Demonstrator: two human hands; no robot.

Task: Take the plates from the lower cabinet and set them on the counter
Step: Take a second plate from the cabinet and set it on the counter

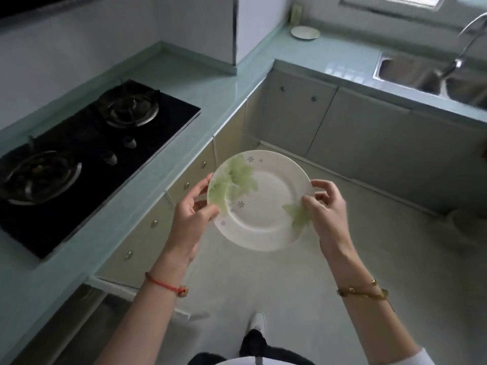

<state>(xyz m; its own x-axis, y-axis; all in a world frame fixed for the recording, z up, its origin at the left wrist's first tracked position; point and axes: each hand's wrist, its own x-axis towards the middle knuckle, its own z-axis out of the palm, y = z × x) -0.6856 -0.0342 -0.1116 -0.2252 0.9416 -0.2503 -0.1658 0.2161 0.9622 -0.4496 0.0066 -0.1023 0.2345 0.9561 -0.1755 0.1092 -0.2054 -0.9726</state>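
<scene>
head view: plate (261, 200), cream with green leaves and small purple flowers, is held face up in mid-air over the floor (303, 272), between the two runs of cabinets and clear of both. left hand (193, 214) pinches the rim on its side, thumb on top and fingers curled underneath; right hand (325, 209) does the same on the opposite edge, thumb lying over the leaf print. both hands are closed on the rim, neither flat under the base. a grip at two opposite points looks chosen to keep the dish level and steady while it is carried, and it leaves the underside free to meet a surface.

pale green counter (147, 196) runs along the left, just beside the plate and at about its level as far as can be judged. a black glass hob (87, 159) with two burners takes much of it, so bare space lies along the front edge and toward the corner. a second plate (305, 32) already sits on the far counter near the wall. a steel sink (427, 75) with a tap (463, 46) is at the right. at lower left a cabinet door (147, 293) looks open; its inside cannot be seen. the room is dim, walls pale, floor light and bare.
</scene>
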